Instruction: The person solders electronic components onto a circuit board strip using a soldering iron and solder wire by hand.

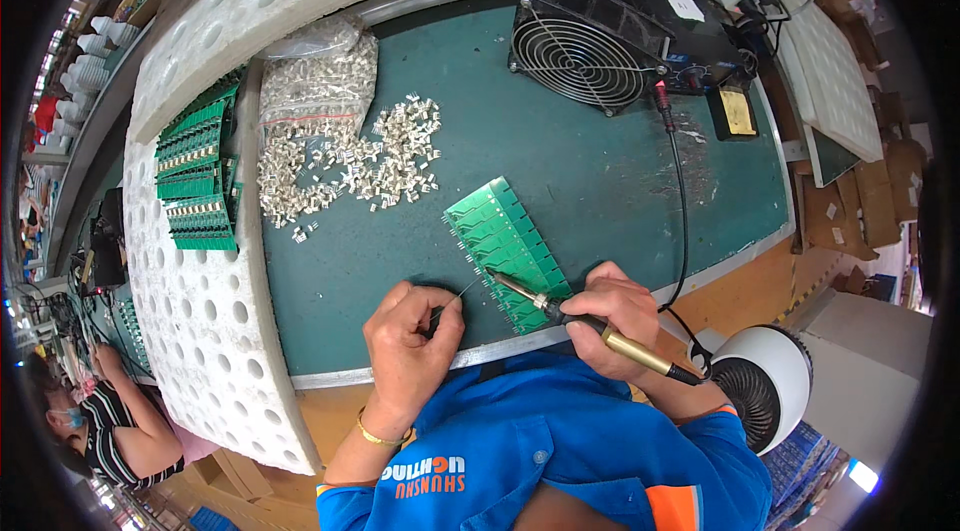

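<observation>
Iron (638,352) and wire (467,289) tips sit close together at the board's (508,243) left edge.
Board lies ahead, between the hands, long axis slanting away leftward; right hand (618,316), clasped round the iron, is nearer; left hand (412,329) fingers pinch the wire.

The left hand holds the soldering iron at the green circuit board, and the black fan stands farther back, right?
Wrong hand: the head view shows the right hand holding the soldering iron at the green circuit board. The black fan does stand farther back.
</observation>
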Demonstrator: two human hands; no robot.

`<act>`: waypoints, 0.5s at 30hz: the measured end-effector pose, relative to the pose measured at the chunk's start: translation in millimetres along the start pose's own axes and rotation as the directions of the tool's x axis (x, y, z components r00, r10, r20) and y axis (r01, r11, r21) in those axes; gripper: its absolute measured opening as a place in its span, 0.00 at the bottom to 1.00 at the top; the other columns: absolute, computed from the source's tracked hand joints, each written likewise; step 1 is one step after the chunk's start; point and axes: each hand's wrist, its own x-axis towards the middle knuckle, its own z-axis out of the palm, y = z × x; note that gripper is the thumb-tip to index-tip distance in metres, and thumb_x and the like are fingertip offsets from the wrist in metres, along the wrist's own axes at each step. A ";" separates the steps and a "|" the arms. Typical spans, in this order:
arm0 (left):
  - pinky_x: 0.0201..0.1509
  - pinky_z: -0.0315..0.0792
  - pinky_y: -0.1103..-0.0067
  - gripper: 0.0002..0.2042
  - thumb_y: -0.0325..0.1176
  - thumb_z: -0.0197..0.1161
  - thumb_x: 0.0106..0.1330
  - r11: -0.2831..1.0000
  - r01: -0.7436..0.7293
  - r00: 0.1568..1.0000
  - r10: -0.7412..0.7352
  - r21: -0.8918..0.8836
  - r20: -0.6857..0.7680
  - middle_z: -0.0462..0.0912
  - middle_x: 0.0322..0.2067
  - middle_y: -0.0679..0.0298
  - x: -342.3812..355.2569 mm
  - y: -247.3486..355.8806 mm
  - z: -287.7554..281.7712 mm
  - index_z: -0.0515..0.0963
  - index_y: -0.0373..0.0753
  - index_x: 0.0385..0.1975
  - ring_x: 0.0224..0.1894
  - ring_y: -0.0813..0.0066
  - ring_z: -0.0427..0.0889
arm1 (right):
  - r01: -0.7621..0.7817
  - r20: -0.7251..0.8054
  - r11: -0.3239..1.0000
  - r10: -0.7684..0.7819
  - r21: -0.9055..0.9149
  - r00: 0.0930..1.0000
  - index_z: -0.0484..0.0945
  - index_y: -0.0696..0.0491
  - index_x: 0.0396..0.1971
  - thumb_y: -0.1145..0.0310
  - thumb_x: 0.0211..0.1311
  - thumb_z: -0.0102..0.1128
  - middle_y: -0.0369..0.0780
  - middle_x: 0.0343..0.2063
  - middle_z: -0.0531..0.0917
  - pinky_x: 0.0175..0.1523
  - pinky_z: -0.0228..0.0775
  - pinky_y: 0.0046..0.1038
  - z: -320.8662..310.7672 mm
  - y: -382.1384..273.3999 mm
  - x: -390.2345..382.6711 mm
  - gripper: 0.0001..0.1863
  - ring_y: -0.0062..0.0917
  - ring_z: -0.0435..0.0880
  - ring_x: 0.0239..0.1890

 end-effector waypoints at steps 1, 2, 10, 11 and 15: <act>0.23 0.58 0.81 0.02 0.22 0.67 0.55 1.000 -0.003 1.000 0.003 0.002 -0.002 0.66 0.17 0.67 0.2 0.3 0.1 0.80 0.33 0.24 0.20 0.81 0.63 | 0.002 -0.014 1.000 -0.002 -0.013 1.000 0.78 0.56 0.35 0.76 0.50 0.65 0.38 0.18 0.78 0.33 0.67 0.31 0.6 -1.0 0.7 0.11 0.27 0.74 0.17; 0.23 0.58 0.81 0.02 0.22 0.67 0.55 1.000 -0.003 1.000 0.003 0.002 -0.002 0.66 0.17 0.67 0.2 0.1 0.5 0.80 0.33 0.24 0.20 0.81 0.63 | 0.003 -0.028 1.000 -0.004 -0.025 1.000 0.79 0.55 0.34 0.76 0.47 0.67 0.37 0.17 0.79 0.33 0.67 0.30 1.3 -1.7 1.1 0.12 0.27 0.75 0.17; 0.23 0.58 0.81 0.02 0.21 0.67 0.54 1.000 0.005 1.000 -0.005 0.000 -0.010 0.67 0.17 0.68 0.0 -3.5 1.8 0.80 0.33 0.23 0.20 0.82 0.63 | 0.000 -0.038 0.998 -0.002 -0.055 0.999 0.78 0.57 0.34 0.77 0.47 0.66 0.37 0.17 0.78 0.32 0.68 0.31 4.7 -8.5 0.6 0.12 0.27 0.74 0.16; 0.23 0.58 0.81 0.02 0.21 0.67 0.54 1.000 0.004 1.000 -0.004 0.000 -0.011 0.67 0.17 0.68 0.0 -3.2 1.6 0.80 0.33 0.23 0.20 0.82 0.63 | 0.016 -0.031 0.998 -0.018 -0.067 0.999 0.77 0.58 0.34 0.77 0.49 0.65 0.37 0.16 0.77 0.31 0.68 0.31 5.0 -9.4 0.4 0.11 0.27 0.72 0.15; 0.22 0.58 0.81 0.02 0.21 0.67 0.54 1.000 -0.008 1.000 0.008 -0.006 -0.014 0.67 0.17 0.68 0.9 -2.2 2.6 0.80 0.33 0.23 0.19 0.82 0.63 | 0.054 -0.047 0.990 -0.060 -0.127 0.997 0.77 0.58 0.34 0.78 0.48 0.66 0.38 0.17 0.78 0.31 0.69 0.31 10.7 -10.4 -3.2 0.12 0.27 0.75 0.16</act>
